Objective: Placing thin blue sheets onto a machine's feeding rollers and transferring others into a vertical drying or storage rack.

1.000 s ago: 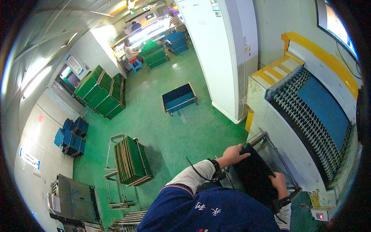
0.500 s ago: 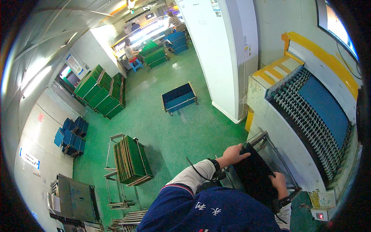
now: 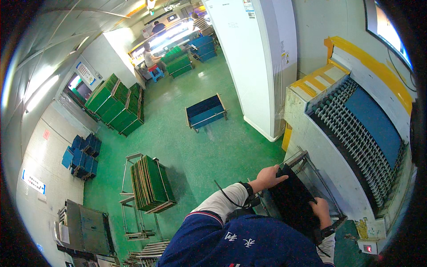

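Gripping a black board [image 3: 291, 196] by its two long sides, the person's hands work at the near right. The left hand [image 3: 269, 177] clasps its far left corner, thumb laid over the top; the fingers beneath are hidden. The right hand [image 3: 321, 212] holds the right edge, nearer the body, with its fingertips on the upper face. Both grips are closed on the board, which lies in front of the navy shirt [image 3: 240, 240], tilted, its far end leaning right to left. A dark strap [image 3: 247, 189] rings the left wrist.

Just right of the board stands a metal frame [image 3: 324, 180], and beyond it a pale machine with rows of rollers [image 3: 353, 138]. A blue sheet [image 3: 376, 124] lies on the rollers. Farther off, a tall white cabinet [image 3: 249, 58] stands on the green floor [image 3: 195, 164].

To the left, a rack of green boards [image 3: 153, 184] sits on the floor; a blue bin [image 3: 207, 116] stands farther away. At the far end, people sit near a brightly lit bench [image 3: 171, 36].
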{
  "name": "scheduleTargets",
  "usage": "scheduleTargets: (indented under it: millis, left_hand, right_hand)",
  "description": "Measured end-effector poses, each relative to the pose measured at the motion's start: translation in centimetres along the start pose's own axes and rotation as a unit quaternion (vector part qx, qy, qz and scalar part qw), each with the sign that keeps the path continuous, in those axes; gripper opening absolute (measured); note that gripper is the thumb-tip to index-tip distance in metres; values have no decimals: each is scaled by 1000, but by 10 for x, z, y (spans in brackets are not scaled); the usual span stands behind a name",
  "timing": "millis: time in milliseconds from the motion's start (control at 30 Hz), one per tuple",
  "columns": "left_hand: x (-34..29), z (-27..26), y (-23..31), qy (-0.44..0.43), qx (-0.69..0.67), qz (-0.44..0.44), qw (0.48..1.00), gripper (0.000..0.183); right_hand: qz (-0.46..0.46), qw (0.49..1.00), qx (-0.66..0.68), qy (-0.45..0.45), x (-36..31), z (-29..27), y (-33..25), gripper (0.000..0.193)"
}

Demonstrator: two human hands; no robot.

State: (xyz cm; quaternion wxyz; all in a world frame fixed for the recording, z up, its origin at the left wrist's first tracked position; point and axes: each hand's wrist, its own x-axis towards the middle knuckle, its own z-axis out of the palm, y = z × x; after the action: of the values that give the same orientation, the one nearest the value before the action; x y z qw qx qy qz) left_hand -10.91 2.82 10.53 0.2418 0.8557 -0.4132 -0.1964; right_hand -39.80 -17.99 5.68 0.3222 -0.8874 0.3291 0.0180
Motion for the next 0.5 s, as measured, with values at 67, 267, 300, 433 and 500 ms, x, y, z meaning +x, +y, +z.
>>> scheduleTargets:
  millis: [67,267,300,433,500]
  left_hand:
    - [-1,-1,4,-1,-4,2,1000,71]
    - [-1,0,1,4,-6,1,1000,68]
    - [-1,-1,2,3,-6,1,1000,68]
    - [-2,-1,1,8,-11,2,1000,68]
    - [-2,-2,2,5,-12,0,1000,68]
  right_hand:
    - [-7,1000,-5,6,1,4,8,36]
    - [9,1000,4,-7,1,0,0,35]
    - [8,1000,1,-7,1,1,1,35]
    - [0,1000,1,-6,0,0,-1,35]
    - [-2,1000,2,-4,1,1,1,35]
